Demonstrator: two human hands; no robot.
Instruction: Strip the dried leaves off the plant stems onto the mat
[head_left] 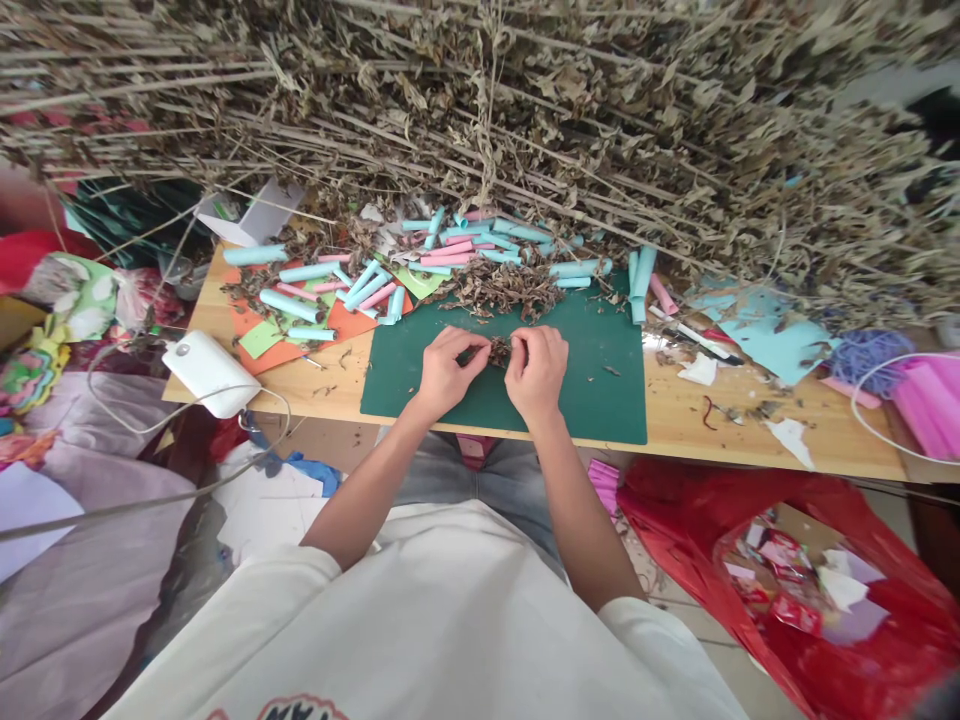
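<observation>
My left hand [451, 372] and my right hand [537, 374] face each other over the green cutting mat [600, 400]. A small clump of dried leaves [499, 351] lies between them, pinched by the fingertips of both hands. Just beyond my hands is a larger heap of dried leaves [506, 288] at the mat's far edge. Rolled paper tubes in blue [367, 284] and pink [448, 252] are strewn around that heap. The undersides of my fingers are hidden.
Bundles of dried stalks [420, 120] hang low across the back. A white power bank [212, 372] with a cable lies on the wooden table [322, 385] at left. Blue paper [776, 330] and purple string [870, 362] are at right. A red bag [697, 520] of scraps stands below.
</observation>
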